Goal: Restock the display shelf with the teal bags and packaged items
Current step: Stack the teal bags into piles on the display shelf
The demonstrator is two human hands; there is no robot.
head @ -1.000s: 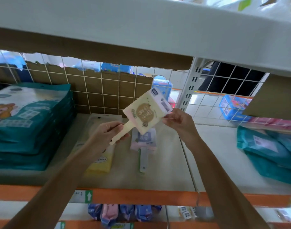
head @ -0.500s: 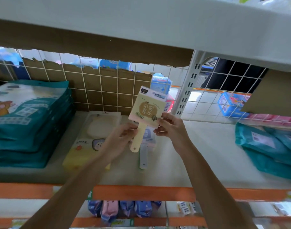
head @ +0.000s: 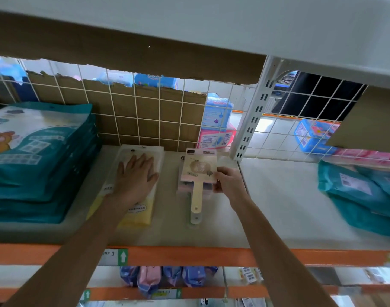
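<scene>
A cream packaged brush (head: 198,173) with a long handle lies on top of a similar pink packaged item (head: 185,189) in the middle of the shelf (head: 278,207). My right hand (head: 228,182) pinches the cream package's right edge. My left hand (head: 136,176) lies flat, fingers spread, on a clear-and-yellow flat package (head: 134,209) to the left. A tall stack of teal bags (head: 34,165) stands at the far left. More teal bags (head: 362,193) lie at the right end.
A white wire grid backed by torn cardboard (head: 145,116) closes the rear of the shelf. A white upright post (head: 254,120) divides the bays. An upper shelf board (head: 211,25) hangs low overhead. The orange front rail (head: 189,255) edges the shelf, with small packets below.
The cream packaged brush went from held up in both hands down onto the pink item on the shelf. My left hand let go of its handle and moved left onto the yellow package.
</scene>
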